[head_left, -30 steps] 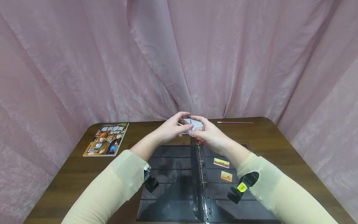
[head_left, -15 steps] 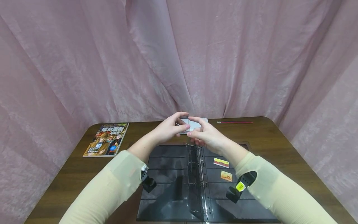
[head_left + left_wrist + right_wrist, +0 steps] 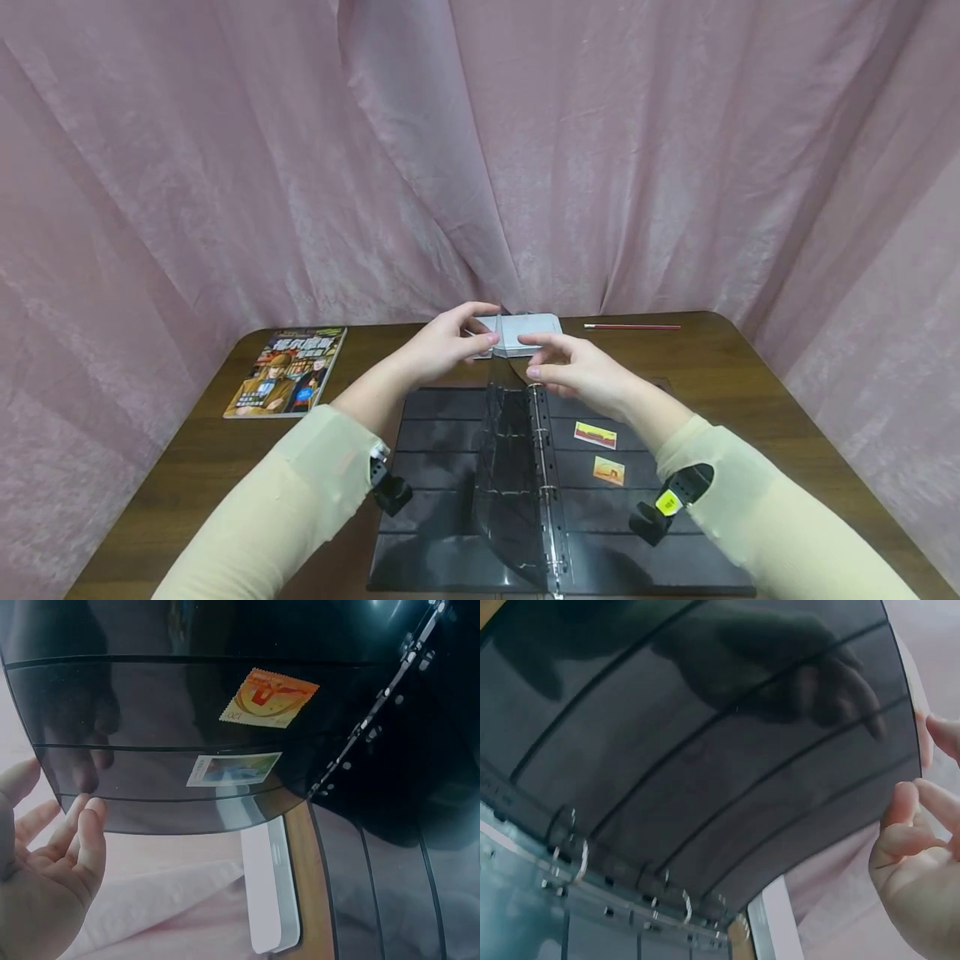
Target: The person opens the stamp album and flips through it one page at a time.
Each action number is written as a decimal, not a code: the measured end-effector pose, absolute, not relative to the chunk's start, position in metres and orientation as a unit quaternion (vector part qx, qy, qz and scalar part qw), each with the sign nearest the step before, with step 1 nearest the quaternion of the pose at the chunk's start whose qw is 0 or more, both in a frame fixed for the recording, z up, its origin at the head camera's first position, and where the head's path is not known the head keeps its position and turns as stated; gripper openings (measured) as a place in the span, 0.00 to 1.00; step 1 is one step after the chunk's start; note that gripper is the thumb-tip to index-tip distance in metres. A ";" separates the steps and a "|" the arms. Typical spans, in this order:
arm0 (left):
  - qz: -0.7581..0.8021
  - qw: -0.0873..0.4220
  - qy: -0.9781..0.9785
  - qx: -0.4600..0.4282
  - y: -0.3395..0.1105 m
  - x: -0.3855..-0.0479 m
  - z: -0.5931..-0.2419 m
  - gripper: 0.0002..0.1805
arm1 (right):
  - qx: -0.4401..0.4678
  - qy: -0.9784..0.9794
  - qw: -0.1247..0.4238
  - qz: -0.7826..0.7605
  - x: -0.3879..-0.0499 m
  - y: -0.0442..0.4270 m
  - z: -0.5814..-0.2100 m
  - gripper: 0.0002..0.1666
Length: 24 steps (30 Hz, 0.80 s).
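Dark pocket page stands partly raised on the ring binder, lower centre of the head view; an orange stamp shows upper centre in the left wrist view. Left hand, mid-frame, touches the page's outer edge, thumb and index apart (pressure not readable). Right hand, right of centre, fingers loosely bent, holds nothing.

Its wrist view crops the left hand — left and below.

Book left of binder, pencil behind; stamps on right page.
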<state>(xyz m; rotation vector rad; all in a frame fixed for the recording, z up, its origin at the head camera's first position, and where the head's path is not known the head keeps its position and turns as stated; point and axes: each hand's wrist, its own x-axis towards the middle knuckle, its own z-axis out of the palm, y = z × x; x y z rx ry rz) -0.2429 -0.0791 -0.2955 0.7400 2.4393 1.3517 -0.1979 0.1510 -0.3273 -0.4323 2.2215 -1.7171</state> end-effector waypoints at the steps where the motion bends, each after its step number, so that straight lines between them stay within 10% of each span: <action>1: 0.465 0.125 0.839 0.253 -0.080 -0.243 -0.296 0.26 | -0.155 0.787 0.146 -0.580 -0.198 0.155 -0.329 0.35; 24: 0.485 0.129 0.828 0.252 -0.094 -0.243 -0.311 0.24 | -0.204 0.919 0.054 -0.332 -0.201 0.228 -0.401 0.43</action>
